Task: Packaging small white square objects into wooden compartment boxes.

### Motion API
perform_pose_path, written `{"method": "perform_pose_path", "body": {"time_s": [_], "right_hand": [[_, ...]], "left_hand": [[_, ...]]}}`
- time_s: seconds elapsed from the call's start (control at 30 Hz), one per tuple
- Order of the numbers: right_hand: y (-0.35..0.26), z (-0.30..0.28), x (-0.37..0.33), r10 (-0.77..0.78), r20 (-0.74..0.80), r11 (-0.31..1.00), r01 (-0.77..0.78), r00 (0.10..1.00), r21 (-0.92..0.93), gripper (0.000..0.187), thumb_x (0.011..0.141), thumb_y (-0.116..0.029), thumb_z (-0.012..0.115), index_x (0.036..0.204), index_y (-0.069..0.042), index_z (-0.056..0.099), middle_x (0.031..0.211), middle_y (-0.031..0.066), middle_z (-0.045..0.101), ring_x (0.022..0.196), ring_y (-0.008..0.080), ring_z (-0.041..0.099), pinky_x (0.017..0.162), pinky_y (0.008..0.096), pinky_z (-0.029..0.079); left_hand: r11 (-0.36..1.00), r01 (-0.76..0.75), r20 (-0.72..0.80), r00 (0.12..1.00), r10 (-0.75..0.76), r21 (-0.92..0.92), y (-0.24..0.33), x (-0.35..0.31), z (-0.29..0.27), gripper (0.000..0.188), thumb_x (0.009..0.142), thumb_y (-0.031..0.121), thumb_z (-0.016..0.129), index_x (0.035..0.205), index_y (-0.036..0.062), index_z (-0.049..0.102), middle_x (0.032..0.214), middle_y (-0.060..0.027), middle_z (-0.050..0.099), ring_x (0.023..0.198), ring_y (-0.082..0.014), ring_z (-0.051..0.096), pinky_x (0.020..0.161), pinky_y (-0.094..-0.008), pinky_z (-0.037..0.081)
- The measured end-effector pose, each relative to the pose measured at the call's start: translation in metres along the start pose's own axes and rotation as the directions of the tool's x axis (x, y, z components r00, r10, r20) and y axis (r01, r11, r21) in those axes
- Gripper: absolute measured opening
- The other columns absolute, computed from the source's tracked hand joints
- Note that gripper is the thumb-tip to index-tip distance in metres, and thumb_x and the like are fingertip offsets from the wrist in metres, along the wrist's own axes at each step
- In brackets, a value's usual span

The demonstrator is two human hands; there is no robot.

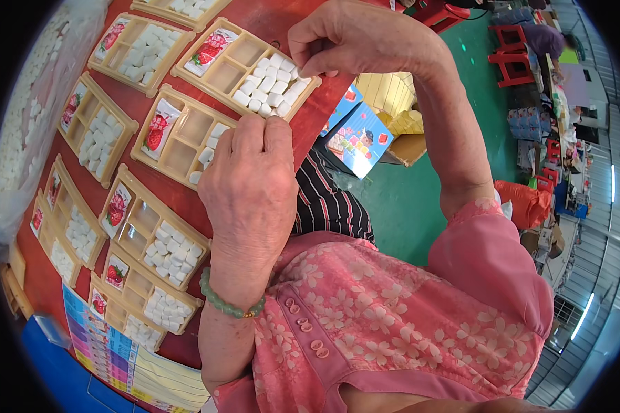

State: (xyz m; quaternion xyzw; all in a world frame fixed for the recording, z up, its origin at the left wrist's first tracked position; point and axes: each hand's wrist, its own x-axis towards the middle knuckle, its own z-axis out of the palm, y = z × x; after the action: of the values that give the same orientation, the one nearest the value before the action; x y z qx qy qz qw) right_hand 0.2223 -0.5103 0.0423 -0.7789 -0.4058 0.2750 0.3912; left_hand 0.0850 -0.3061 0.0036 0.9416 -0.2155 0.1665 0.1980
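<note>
My left hand (pixel 251 186) rests on a tan divided tray (pixel 186 141) on the red tabletop (pixel 303 131), its fingers (pixel 269 131) curled narrow over the tray's white cubes (pixel 213 141); whether they hold one I cannot tell. My right hand (pixel 351 38) pinches its fingers (pixel 306 65) together just above the white cubes (pixel 272 86) in the next tray (pixel 244 65), beyond my left fingertips.
</note>
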Motion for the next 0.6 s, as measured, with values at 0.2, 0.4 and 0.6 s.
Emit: {"method": "perform_pose_path", "body": {"time_s": [0.2,0.4,0.6], "right_hand": [[-0.029,0.023,-0.019,0.041,-0.351,0.944,-0.151,0.936,-0.294,0.024,0.095,-0.017,0.066,0.111,0.001,0.069,0.105,0.0136,0.071,0.094,0.0294,0.071,0.084,0.0394,0.056],[-0.014,0.078,-0.04,0.008,-0.326,0.842,-0.182,0.945,-0.508,0.083,0.088,-0.053,0.066,0.154,-0.01,0.039,0.158,0.0124,0.042,0.146,0.0329,0.038,0.122,0.0521,0.026],[-0.009,0.093,-0.044,-0.016,-0.343,0.728,-0.224,0.939,-0.648,0.094,0.082,-0.067,0.06,0.155,-0.013,0.038,0.16,0.0088,0.039,0.148,0.0309,0.036,0.123,0.0567,0.018]], "left_hand": [[1.0,0.002,-0.009,1.0,-0.002,0.002,-0.003,-0.004,0.001,0.018,0.081,0.005,0.065,0.099,0.0028,0.062,0.091,-0.0074,0.056,0.078,-0.0219,0.062,0.062,-0.0328,0.054],[1.0,0.007,0.016,1.0,-0.007,-0.007,-0.002,-0.006,-0.002,0.026,0.081,0.006,0.066,0.106,0.0005,0.064,0.092,-0.008,0.056,0.079,-0.0223,0.062,0.063,-0.0325,0.054],[1.0,0.011,0.03,0.999,-0.011,0.016,-0.001,-0.006,-0.004,0.024,0.082,0.007,0.066,0.105,0.0006,0.064,0.092,-0.0081,0.056,0.079,-0.0222,0.062,0.063,-0.0328,0.054]]}}
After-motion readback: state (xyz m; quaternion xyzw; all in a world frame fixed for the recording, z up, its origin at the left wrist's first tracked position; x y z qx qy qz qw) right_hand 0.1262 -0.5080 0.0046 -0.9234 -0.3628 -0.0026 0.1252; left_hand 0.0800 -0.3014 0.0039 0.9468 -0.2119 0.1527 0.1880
